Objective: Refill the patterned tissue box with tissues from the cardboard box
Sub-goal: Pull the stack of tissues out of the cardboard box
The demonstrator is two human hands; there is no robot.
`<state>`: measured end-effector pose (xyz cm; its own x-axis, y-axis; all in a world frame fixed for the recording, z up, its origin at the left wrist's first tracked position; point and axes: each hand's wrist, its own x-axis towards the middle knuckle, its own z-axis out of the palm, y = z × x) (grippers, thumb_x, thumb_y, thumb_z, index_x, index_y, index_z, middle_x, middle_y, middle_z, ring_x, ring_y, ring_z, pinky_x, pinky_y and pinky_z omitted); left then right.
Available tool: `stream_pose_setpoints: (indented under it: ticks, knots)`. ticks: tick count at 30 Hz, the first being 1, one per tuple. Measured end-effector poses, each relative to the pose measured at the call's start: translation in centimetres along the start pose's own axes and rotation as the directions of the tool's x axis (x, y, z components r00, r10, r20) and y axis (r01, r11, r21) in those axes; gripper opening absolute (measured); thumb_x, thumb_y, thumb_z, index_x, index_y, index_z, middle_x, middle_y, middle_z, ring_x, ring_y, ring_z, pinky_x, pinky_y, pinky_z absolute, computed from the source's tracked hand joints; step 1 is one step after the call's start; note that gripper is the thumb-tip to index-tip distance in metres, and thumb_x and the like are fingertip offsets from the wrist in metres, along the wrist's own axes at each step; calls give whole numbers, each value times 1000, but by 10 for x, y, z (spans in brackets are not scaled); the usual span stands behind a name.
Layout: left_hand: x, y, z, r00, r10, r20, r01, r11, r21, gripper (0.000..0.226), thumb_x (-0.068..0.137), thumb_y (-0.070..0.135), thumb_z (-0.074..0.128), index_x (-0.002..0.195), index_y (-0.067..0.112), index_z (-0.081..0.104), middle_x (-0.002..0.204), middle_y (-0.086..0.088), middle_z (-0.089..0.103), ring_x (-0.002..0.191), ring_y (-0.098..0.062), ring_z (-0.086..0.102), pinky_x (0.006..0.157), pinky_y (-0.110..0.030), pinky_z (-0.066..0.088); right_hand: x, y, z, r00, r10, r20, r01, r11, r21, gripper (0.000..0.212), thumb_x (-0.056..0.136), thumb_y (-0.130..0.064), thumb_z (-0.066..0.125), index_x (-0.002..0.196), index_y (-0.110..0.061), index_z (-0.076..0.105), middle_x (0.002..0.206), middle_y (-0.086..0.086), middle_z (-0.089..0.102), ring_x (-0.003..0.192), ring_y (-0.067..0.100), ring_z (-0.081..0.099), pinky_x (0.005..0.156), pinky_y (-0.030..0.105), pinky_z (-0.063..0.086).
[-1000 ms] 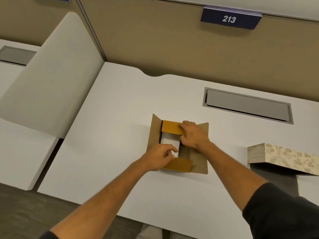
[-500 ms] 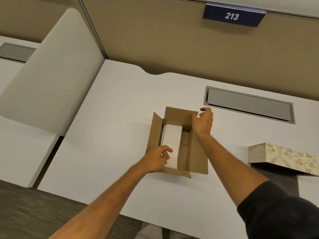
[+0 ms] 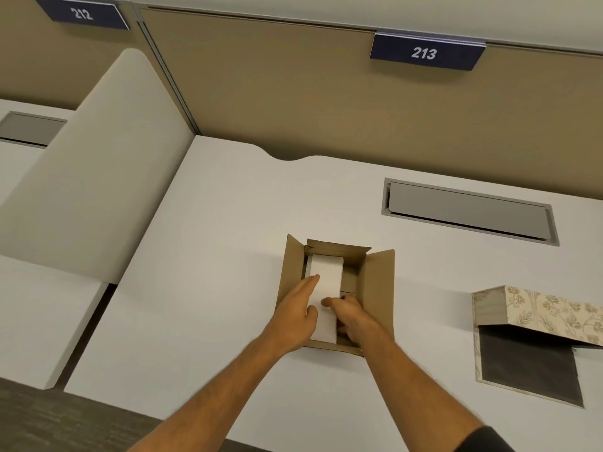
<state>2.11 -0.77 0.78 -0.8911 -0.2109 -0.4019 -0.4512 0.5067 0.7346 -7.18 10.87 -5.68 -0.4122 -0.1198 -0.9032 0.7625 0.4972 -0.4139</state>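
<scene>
The white desk [image 3: 228,256] holds the open cardboard box [image 3: 375,288] in front of me and, well apart to the right, the patterned tissue box [image 3: 554,313] with its lid tipped up. The white tissues [image 3: 324,278] lie inside the cardboard box along its left wall. My left hand [image 3: 298,313] lies flat and open against the stack's left edge, while my right hand [image 3: 350,316] curls over its right edge; whether it has closed on the stack I cannot tell.

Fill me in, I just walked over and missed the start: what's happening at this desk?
A person is working with both bare hands inside an open cardboard box on the white desk. The left hand and right hand are on either side of a white stack of tissues in it, apparently about to lift it. The patterned tissue box sits open to the right, unfilled.
</scene>
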Motion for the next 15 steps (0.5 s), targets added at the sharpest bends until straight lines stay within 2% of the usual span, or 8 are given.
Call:
stream_pose_setpoints:
  ticks: [2, 4, 6, 8, 10, 15]
  knots:
    - [-2, -7, -2, 999, 38, 3, -37, 999, -14, 61, 99, 5, 43, 155, 25, 30, 160, 8, 33, 148, -9, 28, 120, -30, 30, 7, 5, 5, 1000, 12, 9, -13, 999, 39, 57, 86, -22, 73, 133, -10, 44, 120, 10, 62, 92, 24, 63, 61, 34, 50]
    - [-2, -15, -4, 999, 55, 3, -55, 998, -15, 60, 98, 4, 43, 154, 25, 33, 159, 8, 36, 146, -7, 31, 120, -31, 31, 12, 7, 6, 1000, 11, 6, -12, 996, 86, 55, 84, -19, 75, 130, -9, 46, 117, 11, 63, 90, 24, 64, 62, 35, 52]
    - [-2, -22, -5, 998, 70, -1, -70, 998, -8, 60, 98, 4, 42, 153, 26, 35, 157, 9, 38, 145, -6, 32, 120, -31, 32, 15, 10, 6, 999, 29, 15, -31, 993, 118, 54, 82, -19, 78, 126, -11, 48, 115, 11, 65, 92, 27, 66, 67, 38, 57]
    - [-2, -25, -5, 997, 79, -3, -79, 997, -1, 59, 98, 4, 42, 153, 25, 36, 157, 9, 39, 145, -6, 33, 119, -31, 32, 18, 12, 6, 998, 46, 30, -50, 993, 111, 60, 76, -23, 83, 125, -11, 50, 114, 11, 68, 97, 30, 68, 79, 45, 60]
    - [-1, -27, -6, 996, 84, -8, -84, 996, 8, 58, 98, 4, 42, 153, 22, 36, 157, 7, 40, 145, -7, 34, 119, -29, 31, 22, 13, 5, 997, 61, 39, -64, 994, 85, 65, 71, -27, 86, 124, -11, 53, 115, 11, 68, 100, 32, 67, 89, 49, 58]
    - [1, -30, -9, 998, 65, -16, -65, 998, -12, 56, 101, 9, 44, 153, 22, 32, 157, 5, 38, 144, -11, 36, 118, -33, 35, 18, 8, 7, 997, 40, 70, -51, 985, 163, 64, 73, -20, 86, 125, -9, 52, 116, 13, 67, 102, 33, 66, 90, 51, 57]
